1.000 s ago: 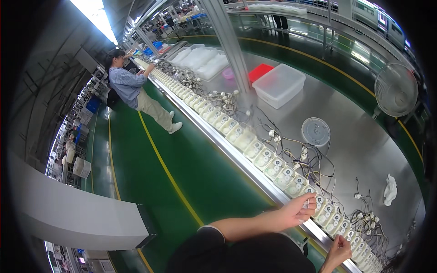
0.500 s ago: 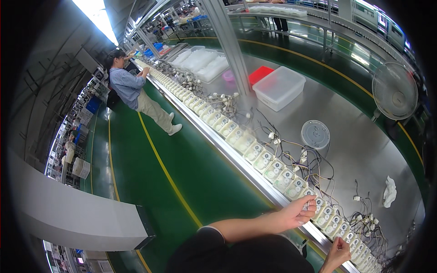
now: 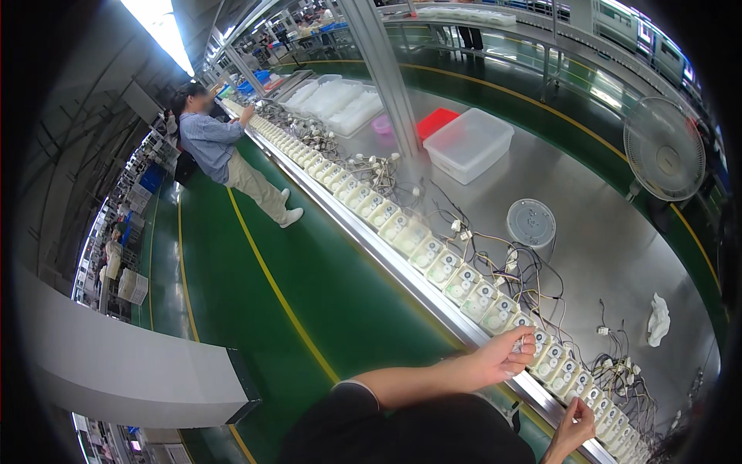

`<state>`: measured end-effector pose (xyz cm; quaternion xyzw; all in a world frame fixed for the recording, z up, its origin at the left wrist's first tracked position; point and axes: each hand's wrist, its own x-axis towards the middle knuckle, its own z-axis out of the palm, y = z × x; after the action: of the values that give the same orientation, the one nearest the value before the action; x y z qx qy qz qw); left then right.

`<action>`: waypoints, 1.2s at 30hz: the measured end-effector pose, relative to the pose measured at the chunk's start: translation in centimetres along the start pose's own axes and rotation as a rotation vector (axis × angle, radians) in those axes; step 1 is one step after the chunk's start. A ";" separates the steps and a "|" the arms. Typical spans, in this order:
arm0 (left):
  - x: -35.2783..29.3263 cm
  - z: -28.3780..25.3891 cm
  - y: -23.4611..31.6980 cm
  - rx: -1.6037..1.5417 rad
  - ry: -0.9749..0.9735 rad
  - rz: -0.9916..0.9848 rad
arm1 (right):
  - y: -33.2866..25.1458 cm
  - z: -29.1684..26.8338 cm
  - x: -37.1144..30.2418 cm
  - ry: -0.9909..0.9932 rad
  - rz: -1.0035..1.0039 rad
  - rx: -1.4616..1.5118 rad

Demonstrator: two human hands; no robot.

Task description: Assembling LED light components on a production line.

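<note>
A long row of small pale, open-topped box housings (image 3: 461,284) with round white and dark parts inside runs along the metal edge of the bench. My left hand (image 3: 506,357) is curled closed just over this row, palm turned up. Something small and shiny shows between its fingers, too small to name. Nearer the lower right, my right hand (image 3: 572,429) hovers at the row with thumb and fingertips pinched together. What lies in that pinch, if anything, is hidden. Cables with white connectors (image 3: 510,259) trail from the housings onto the bench.
On the steel bench (image 3: 595,263) stand a clear plastic bin (image 3: 469,145), a red tray (image 3: 437,122), a round lidded tub (image 3: 531,223) and a crumpled white cloth (image 3: 658,320). A fan (image 3: 665,148) is at the right. Further up the line, a co-worker (image 3: 212,143) stands at the bench.
The view has shifted slightly. My left hand stays curled over the row, and my right hand keeps its pinch in nearly the same place. The co-worker's head and arms have moved.
</note>
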<state>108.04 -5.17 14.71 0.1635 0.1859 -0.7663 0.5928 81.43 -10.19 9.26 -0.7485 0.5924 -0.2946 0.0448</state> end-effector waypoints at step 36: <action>-2.1 0.4 2.6 -0.154 -0.011 -0.122 | -6.4 -0.1 0.3 -0.106 0.024 0.024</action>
<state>111.06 -4.18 15.86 0.1018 0.2509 -0.7851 0.5570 86.88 -8.51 12.14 -0.7553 0.5945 -0.2612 0.0885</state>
